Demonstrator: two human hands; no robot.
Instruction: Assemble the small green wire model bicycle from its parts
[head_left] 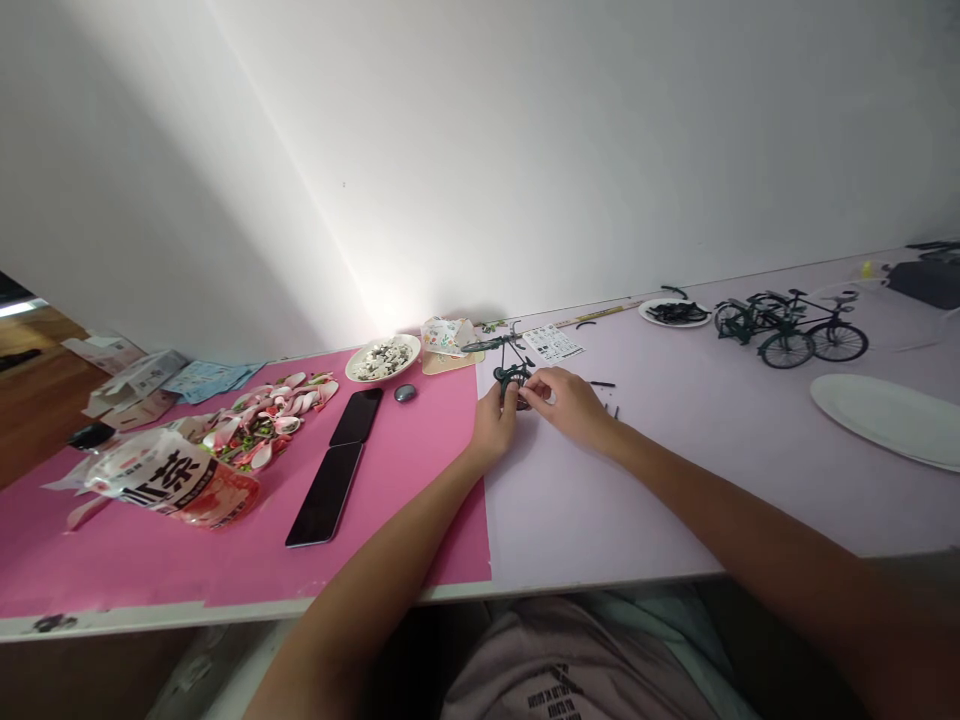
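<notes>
A long tabletop (675,480) runs along a white wall, and a pink sheet (225,560) covers its left part; the sheet's right edge is the landmark here. Just right of that edge, near its far end, both hands meet over a small dark green model bicycle part (512,376). The left hand (495,425) lies across the edge itself, its fingers closed on the part from the left. The right hand (570,400) comes in from the right, its fingers pinched together on the same part.

Well to the right of the edge lies an empty white plate (892,415), and beyond it stand finished model bicycles (791,325) beside a small white dish of dark pieces (675,312). A printed instruction sheet (553,343) lies just past the hands.

Left of the edge, on the pink sheet, lie two dark phones (337,470) end to end, a printed snack bag (176,485), a heap of pink and white shells (270,415), a dish of seeds (383,358) and a small grey pebble-like thing (405,393).
</notes>
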